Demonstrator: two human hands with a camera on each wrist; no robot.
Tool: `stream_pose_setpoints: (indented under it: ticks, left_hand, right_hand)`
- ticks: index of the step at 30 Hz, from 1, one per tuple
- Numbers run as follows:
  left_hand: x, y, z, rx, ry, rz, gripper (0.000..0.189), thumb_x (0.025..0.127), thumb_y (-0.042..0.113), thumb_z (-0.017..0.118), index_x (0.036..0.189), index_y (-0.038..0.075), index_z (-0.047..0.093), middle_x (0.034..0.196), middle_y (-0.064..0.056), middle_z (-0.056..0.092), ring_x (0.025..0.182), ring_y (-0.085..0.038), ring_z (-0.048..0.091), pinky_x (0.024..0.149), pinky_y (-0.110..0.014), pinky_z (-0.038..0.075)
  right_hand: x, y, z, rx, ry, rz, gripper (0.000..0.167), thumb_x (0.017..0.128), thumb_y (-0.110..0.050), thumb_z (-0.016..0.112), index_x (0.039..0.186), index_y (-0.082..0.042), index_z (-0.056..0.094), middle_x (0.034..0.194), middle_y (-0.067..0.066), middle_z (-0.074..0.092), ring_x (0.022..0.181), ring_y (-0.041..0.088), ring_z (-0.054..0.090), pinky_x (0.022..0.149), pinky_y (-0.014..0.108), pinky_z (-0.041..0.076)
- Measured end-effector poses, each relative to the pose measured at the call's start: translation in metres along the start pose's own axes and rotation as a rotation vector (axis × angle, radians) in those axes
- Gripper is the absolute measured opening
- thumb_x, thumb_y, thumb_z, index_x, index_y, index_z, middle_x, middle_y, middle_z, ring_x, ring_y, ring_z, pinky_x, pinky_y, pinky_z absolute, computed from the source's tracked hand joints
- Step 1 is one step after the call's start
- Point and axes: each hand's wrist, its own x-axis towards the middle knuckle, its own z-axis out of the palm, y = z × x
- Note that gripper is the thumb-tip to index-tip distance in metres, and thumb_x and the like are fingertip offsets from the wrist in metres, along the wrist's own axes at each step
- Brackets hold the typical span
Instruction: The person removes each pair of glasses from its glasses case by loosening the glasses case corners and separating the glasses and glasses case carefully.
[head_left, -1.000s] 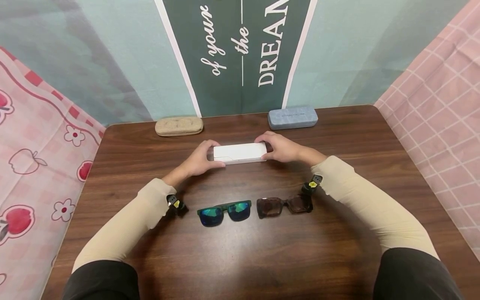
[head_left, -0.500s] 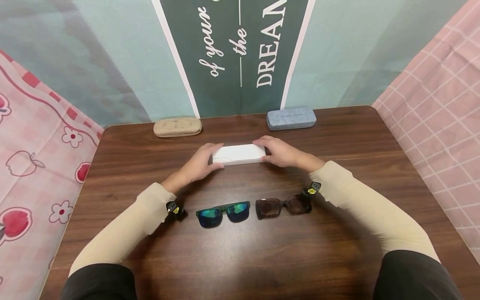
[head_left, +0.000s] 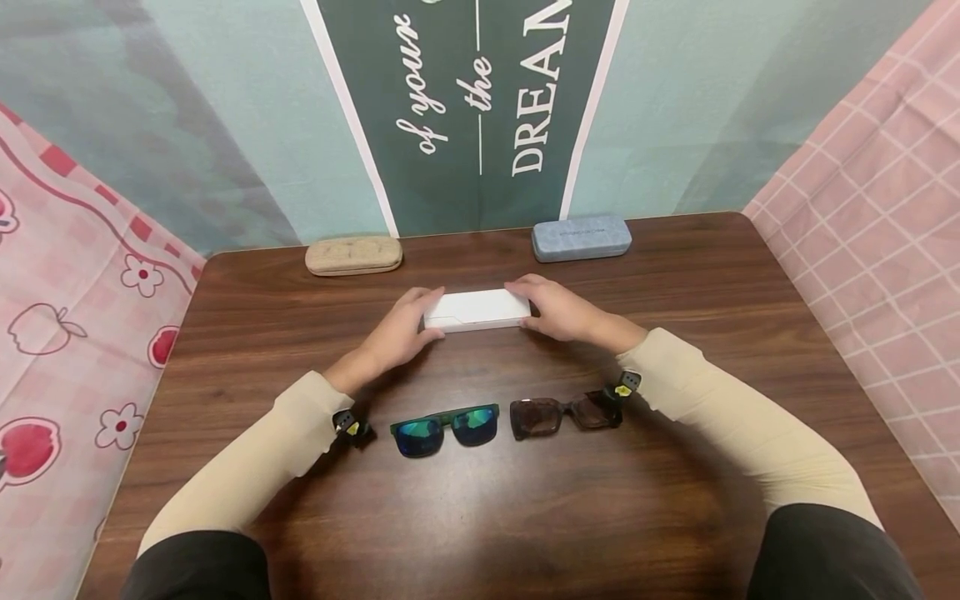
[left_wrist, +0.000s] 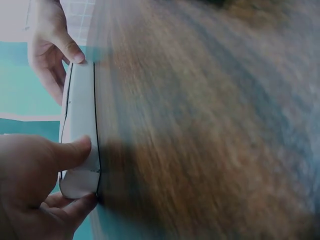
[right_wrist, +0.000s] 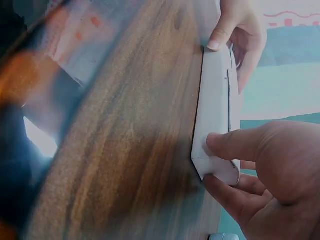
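In the head view a long white glasses case lies on the wooden table, its lid down. My left hand grips its left end, thumb on the near side and fingers at the far edge. The right hand holds the opposite end the same way. From the left wrist, the thumb presses the case's near face, and fingers curl round its end. The right wrist view shows the right thumb on that face too. Nearer me lie sunglasses with blue-green mirrored lenses and brown-framed sunglasses.
At the table's back edge stand a beige glasses case on the left and a blue glasses case on the right. Behind them hangs a green lettered cloth. Pink patterned cloths flank the table.
My left fingers have come further over the far edge of the white glasses case, and the right hand has settled slightly nearer on its end. The case stays nearly in place.
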Motion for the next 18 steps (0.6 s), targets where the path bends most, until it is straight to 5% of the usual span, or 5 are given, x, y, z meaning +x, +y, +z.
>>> stream_pose_setpoints:
  ticks: [18]
  left_hand:
    - [0.007, 0.0042, -0.0024, 0.013, 0.005, 0.003, 0.067, 0.095, 0.016, 0.074, 0.151, -0.005, 0.043, 0.143, -0.025, 0.05, 0.13, -0.034, 0.052, 0.112, -0.044, 0.041]
  right_hand:
    - [-0.0045, 0.0048, -0.0048, -0.016, 0.066, -0.07, 0.06, 0.092, 0.0, 0.073, 0.145, 0.011, 0.047, 0.139, 0.028, 0.053, 0.129, 0.039, 0.053, 0.108, 0.049, 0.043]
